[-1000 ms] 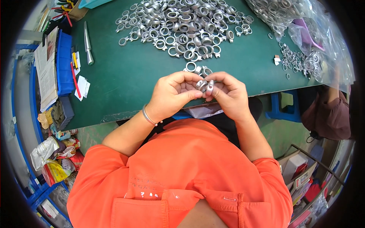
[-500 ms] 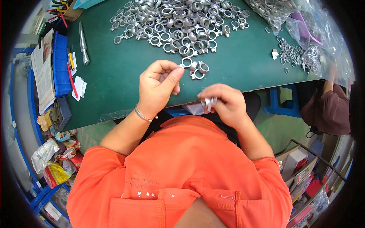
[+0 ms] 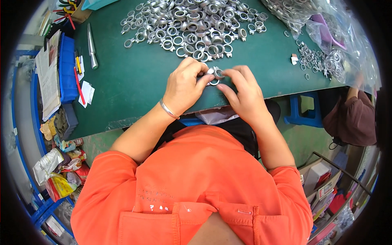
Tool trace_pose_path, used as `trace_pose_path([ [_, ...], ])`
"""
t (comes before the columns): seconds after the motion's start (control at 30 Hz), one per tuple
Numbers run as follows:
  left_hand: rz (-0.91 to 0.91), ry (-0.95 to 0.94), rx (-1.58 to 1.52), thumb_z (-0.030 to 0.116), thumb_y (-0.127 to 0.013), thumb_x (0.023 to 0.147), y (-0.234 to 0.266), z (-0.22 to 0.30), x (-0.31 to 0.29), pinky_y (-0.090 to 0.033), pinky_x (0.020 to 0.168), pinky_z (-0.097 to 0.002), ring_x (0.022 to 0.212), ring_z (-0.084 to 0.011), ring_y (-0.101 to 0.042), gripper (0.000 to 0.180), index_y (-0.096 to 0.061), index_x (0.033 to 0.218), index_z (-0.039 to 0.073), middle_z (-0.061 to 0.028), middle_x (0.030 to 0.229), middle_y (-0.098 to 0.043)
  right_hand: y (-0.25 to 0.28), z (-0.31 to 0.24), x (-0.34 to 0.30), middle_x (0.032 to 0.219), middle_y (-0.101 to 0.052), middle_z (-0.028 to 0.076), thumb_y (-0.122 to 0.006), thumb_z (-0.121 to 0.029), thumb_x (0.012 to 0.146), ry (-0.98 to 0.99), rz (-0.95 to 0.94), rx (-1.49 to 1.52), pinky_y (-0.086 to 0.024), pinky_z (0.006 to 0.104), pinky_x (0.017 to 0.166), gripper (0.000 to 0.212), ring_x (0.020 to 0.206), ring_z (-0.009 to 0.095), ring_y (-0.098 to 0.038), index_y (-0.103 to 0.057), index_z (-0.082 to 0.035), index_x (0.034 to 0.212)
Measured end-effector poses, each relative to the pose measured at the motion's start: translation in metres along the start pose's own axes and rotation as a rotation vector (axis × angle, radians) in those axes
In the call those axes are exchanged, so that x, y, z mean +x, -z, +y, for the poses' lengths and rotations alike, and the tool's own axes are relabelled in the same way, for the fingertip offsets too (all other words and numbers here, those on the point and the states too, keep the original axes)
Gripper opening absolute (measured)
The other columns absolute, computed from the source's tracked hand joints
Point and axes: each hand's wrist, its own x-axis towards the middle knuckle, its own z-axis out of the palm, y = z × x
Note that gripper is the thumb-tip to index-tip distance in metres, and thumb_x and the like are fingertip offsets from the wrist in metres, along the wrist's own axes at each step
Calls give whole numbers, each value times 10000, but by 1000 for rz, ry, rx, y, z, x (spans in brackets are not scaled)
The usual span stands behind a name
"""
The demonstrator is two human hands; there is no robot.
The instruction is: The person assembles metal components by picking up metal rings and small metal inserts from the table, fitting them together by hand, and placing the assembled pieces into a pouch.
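Head view: both forearms (image 3: 143, 131) angle inward toward the table (image 3: 130, 83). Left hand (image 3: 183, 84) curls palm-down at several metal rings (image 3: 219, 74) nearer than the far ring pile (image 3: 192, 27), its pinch unclear; right hand (image 3: 247, 93) has thumb and forefinger spread just right.

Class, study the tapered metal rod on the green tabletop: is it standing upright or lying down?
Lying down: the tapered metal rod stretches lengthwise along the green tabletop, left of the heaped metal rings.

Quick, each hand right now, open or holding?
Left hand: curled at metal rings; cannot tell if gripping.
Right hand: open, thumb and forefinger apart beside those rings.
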Motion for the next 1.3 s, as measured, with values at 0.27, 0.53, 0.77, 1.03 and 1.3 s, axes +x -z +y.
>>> trace_pose_path([
  [0.27, -63, 79, -595, -83, -695, 784, 8, -1, -21, -547, 816, -258, 903, -141, -609, 130, -640, 894, -41, -84, 1105, -501, -7, 8, 0, 867, -645, 82, -708, -56, 830, -508, 15, 598, -524, 287, 655, 133, 750, 157, -642, -636, 7, 924],
  [0.53, 23, -51, -756, -150, -669, 769, 6, 8, -28, -525, 802, -290, 948, -175, -595, 371, -475, 1046, 2, -139, 1075, -541, 9, -10, -7, 921, -673, 86, -537, -21, 946, -680, -192, 1227, -561, 244, 648, 222, 725, 118, -650, -624, 37, 1142],
  [0.77, -27, -165, -643, -164, -673, 757, 8, 10, -30, -520, 812, -288, 949, -200, -600, 435, -437, 1072, 19, -146, 1037, -570, -1, -7, -12, 966, -687, 88, -576, 17, 901, -537, -112, 1108, -566, 260, 684, 235, 768, 141, -666, -651, 18, 1123],
  [1.03, -41, -295, -264, -11, -736, 755, 24, 5, -29, -496, 758, -286, 902, -202, -592, 204, -603, 906, 23, -133, 1065, -597, 17, -5, -39, 887, -650, 141, -652, 38, 756, 131, -100, 263, -541, 355, 666, 252, 783, 288, -657, -634, 10, 1006],
  [1.3, -23, -305, 217, -93, -636, 760, 19, -15, 3, -479, 753, -330, 852, -284, -573, 184, -659, 914, 6, -117, 954, -585, 33, 0, -50, 930, -630, 127, -640, 6, 732, 51, -341, -19, -535, 381, 673, 243, 806, 309, -639, -642, -18, 974],
])
